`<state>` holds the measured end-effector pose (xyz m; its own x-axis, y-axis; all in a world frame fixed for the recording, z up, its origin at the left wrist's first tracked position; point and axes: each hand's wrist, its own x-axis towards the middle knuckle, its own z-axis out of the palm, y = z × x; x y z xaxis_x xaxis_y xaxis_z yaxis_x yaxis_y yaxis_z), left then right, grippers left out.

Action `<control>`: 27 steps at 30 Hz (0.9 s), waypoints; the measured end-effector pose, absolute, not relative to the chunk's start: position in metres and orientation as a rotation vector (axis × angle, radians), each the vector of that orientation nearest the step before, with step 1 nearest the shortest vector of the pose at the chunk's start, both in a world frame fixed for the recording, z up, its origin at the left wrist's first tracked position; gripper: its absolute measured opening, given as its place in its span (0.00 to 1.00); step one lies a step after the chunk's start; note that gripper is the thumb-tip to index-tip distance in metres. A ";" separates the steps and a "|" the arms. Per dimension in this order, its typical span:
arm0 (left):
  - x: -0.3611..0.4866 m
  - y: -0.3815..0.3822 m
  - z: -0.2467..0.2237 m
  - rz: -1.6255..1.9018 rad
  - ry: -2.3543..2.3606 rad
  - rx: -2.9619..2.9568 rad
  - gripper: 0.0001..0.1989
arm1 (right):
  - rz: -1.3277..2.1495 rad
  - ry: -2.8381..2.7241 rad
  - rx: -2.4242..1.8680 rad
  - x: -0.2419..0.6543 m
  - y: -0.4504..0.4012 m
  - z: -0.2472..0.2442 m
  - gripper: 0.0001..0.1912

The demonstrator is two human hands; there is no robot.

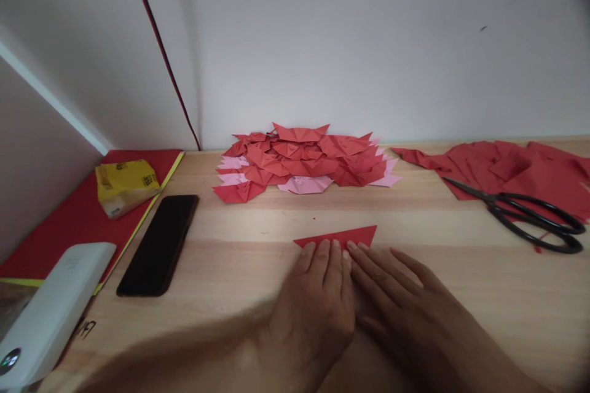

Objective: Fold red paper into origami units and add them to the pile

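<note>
A folded piece of red paper [338, 237] lies on the wooden table, its long upper edge showing beyond my fingertips and the rest covered by my hands. My left hand [320, 295] presses down on it with the fingers side by side and laid forward. Beside it my right hand [401, 295] rests flat, fingers stretched toward the paper and thumb partly tucked under. The fingertips of both hands nearly meet at the paper's middle. Beyond them, a pile of red and pink folded paper pieces [299, 163] stands against the wall.
Black-handled scissors [520, 212] lie at the right, partly over crumpled red paper [507, 166]. On the left are a dark phone [159, 245], a white power bank [58, 313] and a yellow packet [129, 184] on a red sheet [41, 245]. A white wall [345, 43] bounds the back.
</note>
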<state>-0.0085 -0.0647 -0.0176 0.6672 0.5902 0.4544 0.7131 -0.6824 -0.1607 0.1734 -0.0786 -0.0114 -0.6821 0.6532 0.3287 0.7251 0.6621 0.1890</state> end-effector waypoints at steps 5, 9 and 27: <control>-0.009 -0.065 -0.017 -0.531 -1.057 -2.544 0.17 | -0.420 -2.641 -1.159 0.177 -0.081 -0.012 0.23; -0.010 -0.065 -0.015 -0.476 -1.043 -2.543 0.16 | -0.437 -2.644 -1.180 0.179 -0.084 -0.011 0.24; -0.014 -0.067 -0.010 -0.303 -0.931 -2.625 0.17 | -0.416 -2.577 -1.293 0.196 -0.101 -0.014 0.28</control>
